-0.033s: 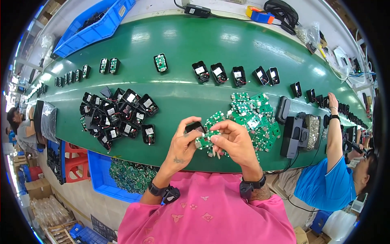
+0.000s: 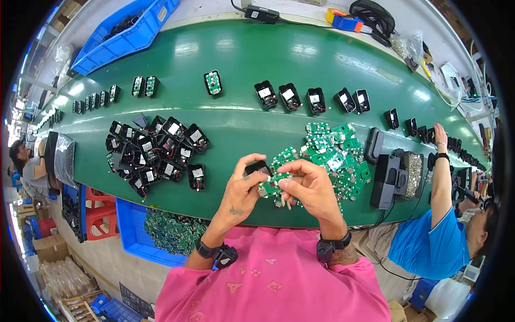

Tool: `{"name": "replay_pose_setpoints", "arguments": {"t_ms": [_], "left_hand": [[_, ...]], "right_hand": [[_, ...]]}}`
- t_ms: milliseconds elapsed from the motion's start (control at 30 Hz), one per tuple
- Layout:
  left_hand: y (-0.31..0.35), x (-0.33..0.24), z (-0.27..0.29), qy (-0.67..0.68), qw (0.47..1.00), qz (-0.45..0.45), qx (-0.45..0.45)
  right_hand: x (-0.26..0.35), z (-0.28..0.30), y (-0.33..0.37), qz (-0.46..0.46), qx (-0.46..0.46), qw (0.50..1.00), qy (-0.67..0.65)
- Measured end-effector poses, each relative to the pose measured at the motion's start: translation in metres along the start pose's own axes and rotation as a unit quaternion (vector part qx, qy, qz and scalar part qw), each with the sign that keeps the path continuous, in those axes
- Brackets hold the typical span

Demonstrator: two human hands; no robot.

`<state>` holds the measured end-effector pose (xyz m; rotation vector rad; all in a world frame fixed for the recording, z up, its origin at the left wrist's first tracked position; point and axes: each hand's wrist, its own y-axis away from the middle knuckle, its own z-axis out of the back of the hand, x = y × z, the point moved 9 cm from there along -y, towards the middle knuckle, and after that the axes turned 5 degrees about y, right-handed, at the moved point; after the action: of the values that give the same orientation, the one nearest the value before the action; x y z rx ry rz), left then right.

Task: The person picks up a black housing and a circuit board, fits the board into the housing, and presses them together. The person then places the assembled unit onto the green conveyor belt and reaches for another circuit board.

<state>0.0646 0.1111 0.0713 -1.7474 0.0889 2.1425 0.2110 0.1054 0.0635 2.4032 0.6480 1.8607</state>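
Observation:
Close to the bench's front edge, my left hand (image 2: 242, 189) is closed around a black plastic housing (image 2: 257, 167). My right hand (image 2: 309, 188) pinches a small green circuit board (image 2: 269, 187) against the housing's near side, between thumb and fingers. The join between board and housing is partly hidden by my fingers. Just beyond my right hand spreads a heap of loose green circuit boards (image 2: 335, 155). Left of my hands lies a pile of black housings (image 2: 155, 150) with white parts and thin wires inside; one single housing (image 2: 197, 177) sits at its right side.
More housings (image 2: 316, 101) stand in a row across the green bench (image 2: 236, 129). A blue bin (image 2: 131, 231) of boards is below the front edge. At right are a black device (image 2: 384, 181), a tray of small metal parts (image 2: 412, 173) and a co-worker's arm (image 2: 441, 177).
Hardly anything differs. The board between my hands has tilted slightly, and the co-worker's hand at right has shifted a little.

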Motion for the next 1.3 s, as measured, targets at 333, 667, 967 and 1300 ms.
{"name": "replay_pose_setpoints", "arguments": {"t_ms": [333, 667, 967, 1300], "left_hand": [[-0.003, -0.003, -0.011, 0.001, 0.997, 0.052, 0.065], [-0.002, 0.011, -0.008, 0.245, 0.959, 0.141, -0.005], [0.005, 0.027, -0.017, 0.410, 0.882, 0.232, 0.003], [-0.001, 0.022, -0.023, 0.332, 0.922, 0.198, 0.022]], "right_hand": [[0.003, 0.008, -0.002, 0.009, -0.031, 0.999, -0.028], [-0.016, 0.011, -0.004, 0.013, -0.079, 0.997, -0.007], [-0.010, 0.007, -0.006, 0.105, -0.103, 0.972, 0.183], [0.042, -0.020, 0.005, 0.276, -0.122, 0.828, 0.472]]}}
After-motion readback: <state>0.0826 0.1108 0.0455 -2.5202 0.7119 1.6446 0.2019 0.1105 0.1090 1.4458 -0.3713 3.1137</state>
